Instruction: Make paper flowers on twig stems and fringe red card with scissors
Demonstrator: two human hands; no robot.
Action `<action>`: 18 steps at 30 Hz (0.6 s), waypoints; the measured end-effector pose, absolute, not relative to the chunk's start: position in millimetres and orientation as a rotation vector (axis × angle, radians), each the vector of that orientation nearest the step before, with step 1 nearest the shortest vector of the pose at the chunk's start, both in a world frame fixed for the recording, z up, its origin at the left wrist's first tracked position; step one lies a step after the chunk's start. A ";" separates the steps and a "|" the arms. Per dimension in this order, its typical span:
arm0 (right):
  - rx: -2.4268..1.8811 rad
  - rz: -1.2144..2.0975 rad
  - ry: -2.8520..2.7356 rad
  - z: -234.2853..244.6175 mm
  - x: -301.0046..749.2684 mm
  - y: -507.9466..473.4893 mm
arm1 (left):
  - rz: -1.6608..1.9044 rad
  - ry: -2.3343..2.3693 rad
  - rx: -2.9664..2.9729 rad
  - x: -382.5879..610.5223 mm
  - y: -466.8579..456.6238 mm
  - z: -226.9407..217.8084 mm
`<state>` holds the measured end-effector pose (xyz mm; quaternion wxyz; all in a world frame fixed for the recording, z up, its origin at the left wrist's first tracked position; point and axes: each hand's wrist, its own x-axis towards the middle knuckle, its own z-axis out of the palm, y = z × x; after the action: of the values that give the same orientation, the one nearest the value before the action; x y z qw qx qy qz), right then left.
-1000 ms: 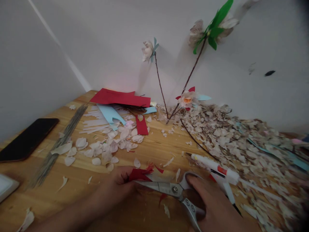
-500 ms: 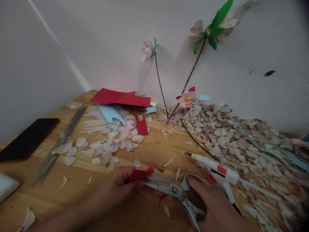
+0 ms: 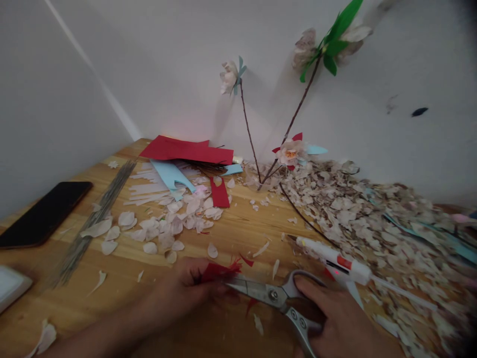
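Note:
My left hand (image 3: 194, 286) pinches a small piece of red paper (image 3: 216, 272), whose right end is cut into a fine fringe. In my right hand (image 3: 337, 318) is a pair of metal scissors (image 3: 274, 295), thumb and fingers through the handles. The scissor tips lie at the lower edge of the red paper, close to my left fingertips; whether the blades touch it is hard to tell. Red scraps (image 3: 246, 260) lie on the table just past the fringe. A white glue gun (image 3: 335, 261) rests on its side beyond my right hand.
On the wooden table (image 3: 238, 228), pale petals (image 3: 171, 223) and a bundle of thin wires (image 3: 100, 219) lie left, beside a phone (image 3: 44, 214). Red sheets (image 3: 182, 150) sit at the back. Twigs with paper flowers (image 3: 290, 153) stand by the wall; a petal heap (image 3: 346, 199) spreads right.
The scissors and my right hand have shifted slightly to the right, and the blades look more closed. My left hand still holds the red paper in nearly the same place.

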<state>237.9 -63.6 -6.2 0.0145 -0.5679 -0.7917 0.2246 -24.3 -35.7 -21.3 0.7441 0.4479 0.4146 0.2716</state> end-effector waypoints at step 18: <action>-1.714 0.540 -2.540 -12.2 244.4 -63.6 | 0.547 0.896 0.974 -24.5 -34.4 -19.2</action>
<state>244.4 -63.6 -12.2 0.0150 -0.5509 -0.8162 0.1735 -24.5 -34.4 -19.2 0.7544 0.4464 0.4107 0.2508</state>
